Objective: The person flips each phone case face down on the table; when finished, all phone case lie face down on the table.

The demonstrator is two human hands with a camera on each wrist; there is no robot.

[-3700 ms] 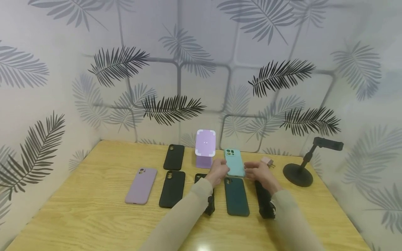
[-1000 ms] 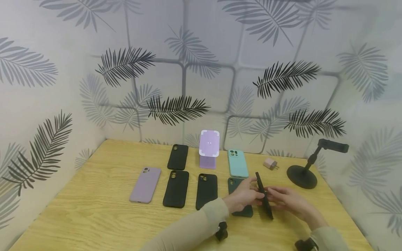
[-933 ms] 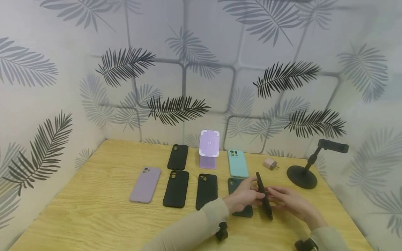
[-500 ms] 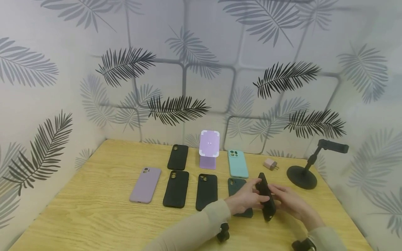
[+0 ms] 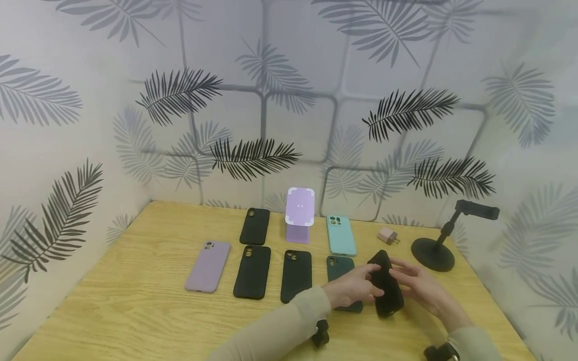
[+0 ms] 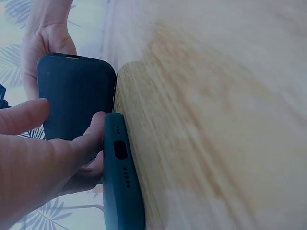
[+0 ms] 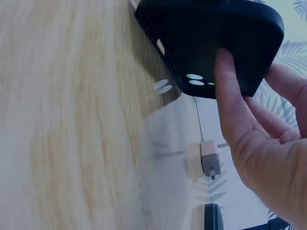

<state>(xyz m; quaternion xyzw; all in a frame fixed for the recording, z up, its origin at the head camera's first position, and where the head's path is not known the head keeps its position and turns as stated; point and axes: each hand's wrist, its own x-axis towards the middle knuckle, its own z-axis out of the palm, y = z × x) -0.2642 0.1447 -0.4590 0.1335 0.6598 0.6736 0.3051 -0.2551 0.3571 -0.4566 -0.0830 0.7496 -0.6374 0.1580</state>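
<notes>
Tilted up off the wooden table, a black phone case (image 5: pixel 389 296) is between both hands. My left hand (image 5: pixel 354 287) holds it from the left; in the left wrist view the thumb (image 6: pixel 29 115) and a finger lie across the case's flat outer side. My right hand (image 5: pixel 424 291) pinches its other side. In the right wrist view, one finger (image 7: pixel 228 81) presses the hollow inside near the camera cutouts, while others stay outside. Under my left forearm and hand lies a dark green phone case (image 5: pixel 339 268), partly hidden.
Left of the hands lie several phone cases: black (image 5: pixel 296 276), another black (image 5: pixel 252 273), a third black (image 5: pixel 255 226) and lilac (image 5: pixel 207 266). A turquoise case (image 5: pixel 341 235), purple phone stand (image 5: pixel 300 208), pink charger plug (image 5: pixel 387 235) and black stand (image 5: pixel 434 250) stand or lie behind.
The hands went from around the turquoise case to the black case at right, lifting it. Over the last second it turned from edge-on to show its broad face; the arms barely moved.
</notes>
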